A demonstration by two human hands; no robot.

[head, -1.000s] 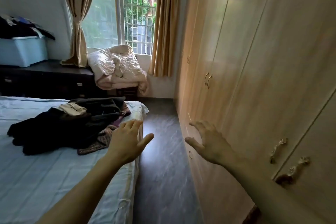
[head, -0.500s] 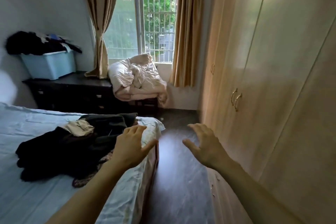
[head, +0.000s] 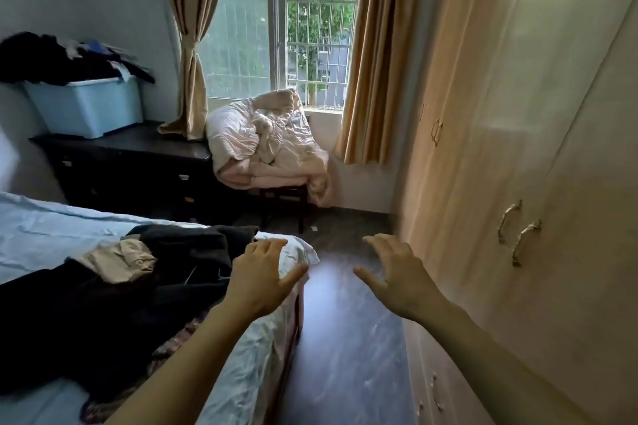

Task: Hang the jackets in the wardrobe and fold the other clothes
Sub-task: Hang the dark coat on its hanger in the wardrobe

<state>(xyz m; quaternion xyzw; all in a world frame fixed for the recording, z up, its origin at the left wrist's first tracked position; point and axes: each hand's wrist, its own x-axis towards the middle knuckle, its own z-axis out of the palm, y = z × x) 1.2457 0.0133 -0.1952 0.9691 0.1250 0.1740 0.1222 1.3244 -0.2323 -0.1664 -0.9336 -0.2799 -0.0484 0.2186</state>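
The bed (head: 51, 235), covered in a pale blue sheet, carries a pile of dark clothes (head: 103, 321) near its foot corner. A beige garment (head: 121, 259) lies on top of the pile and a patterned cloth (head: 179, 338) shows under its edge. A dark dresser (head: 145, 148) holds a blue storage bin (head: 86, 107) heaped with clothing. A wooden stool (head: 283, 197) on the dark floor (head: 345, 338) bears a crumpled duvet (head: 269, 141).

Single head-worn view faces forward and down, between bed (head: 51, 235) and wardrobe (head: 518, 114), toward the window (head: 310, 28)
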